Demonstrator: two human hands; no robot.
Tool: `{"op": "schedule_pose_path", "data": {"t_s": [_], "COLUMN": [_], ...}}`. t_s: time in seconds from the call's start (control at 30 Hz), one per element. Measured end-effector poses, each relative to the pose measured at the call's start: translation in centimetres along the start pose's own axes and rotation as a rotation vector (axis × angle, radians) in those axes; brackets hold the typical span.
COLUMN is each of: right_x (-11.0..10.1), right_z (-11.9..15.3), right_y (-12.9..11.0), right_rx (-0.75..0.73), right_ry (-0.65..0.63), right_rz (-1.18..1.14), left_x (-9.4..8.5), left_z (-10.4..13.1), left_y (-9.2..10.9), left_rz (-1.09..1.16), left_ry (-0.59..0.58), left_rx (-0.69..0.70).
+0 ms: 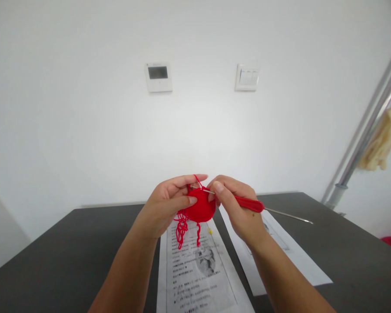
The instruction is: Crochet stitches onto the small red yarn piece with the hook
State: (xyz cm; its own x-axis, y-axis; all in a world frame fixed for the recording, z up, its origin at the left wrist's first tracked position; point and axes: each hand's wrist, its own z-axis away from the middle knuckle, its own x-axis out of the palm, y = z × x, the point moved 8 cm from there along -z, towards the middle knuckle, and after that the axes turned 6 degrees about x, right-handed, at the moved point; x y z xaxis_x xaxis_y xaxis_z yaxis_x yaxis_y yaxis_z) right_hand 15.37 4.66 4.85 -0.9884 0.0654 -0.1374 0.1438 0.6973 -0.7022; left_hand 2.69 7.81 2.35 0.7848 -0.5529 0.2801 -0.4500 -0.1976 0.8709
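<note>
Between my hands is a round red crochet piece (200, 209), held up over the papers. My left hand (169, 202) pinches its left edge with the thumb in front, and a strand of red yarn runs over the outstretched index finger. My right hand (236, 198) grips a double-ended crochet hook by its red handle (250, 204). One metal tip reaches the top edge of the piece, near the yarn; the other end (288, 215) points out to the right. Loose red yarn (181, 228) hangs below my left hand, and a short red tail (198, 234) dangles under the piece.
A printed sheet (195, 282) with text and a picture lies on the dark table (68, 256). A second sheet (299, 265) lies to its right. A small yellow item (210, 231) shows below the piece. Behind is a white wall; a metal pole (368, 134) stands at right.
</note>
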Motion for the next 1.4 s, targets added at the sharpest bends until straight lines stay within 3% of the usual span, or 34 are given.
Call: {"op": "schedule_pose_path", "data": {"t_s": [0.37,0.8,1.4], "right_x": [0.3,-0.2,-0.1], "right_z": [0.0,-0.1,0.0], "right_y": [1.5,-0.2,-0.1], "right_rx": [0.138,0.008,0.02], "right_ry": [-0.017,0.028,0.035], "right_rz": [-0.109,0.005,0.026], "left_x": [-0.3,-0.5,-0.7], "left_z": [0.2,0.2,0.2], "left_y": [0.1,0.3,0.4], "left_rz": [-0.011,-0.059,-0.133], "left_ry": [0.022,0.054,0.074], "left_rx": [-0.012,-0.009,0.03]}}
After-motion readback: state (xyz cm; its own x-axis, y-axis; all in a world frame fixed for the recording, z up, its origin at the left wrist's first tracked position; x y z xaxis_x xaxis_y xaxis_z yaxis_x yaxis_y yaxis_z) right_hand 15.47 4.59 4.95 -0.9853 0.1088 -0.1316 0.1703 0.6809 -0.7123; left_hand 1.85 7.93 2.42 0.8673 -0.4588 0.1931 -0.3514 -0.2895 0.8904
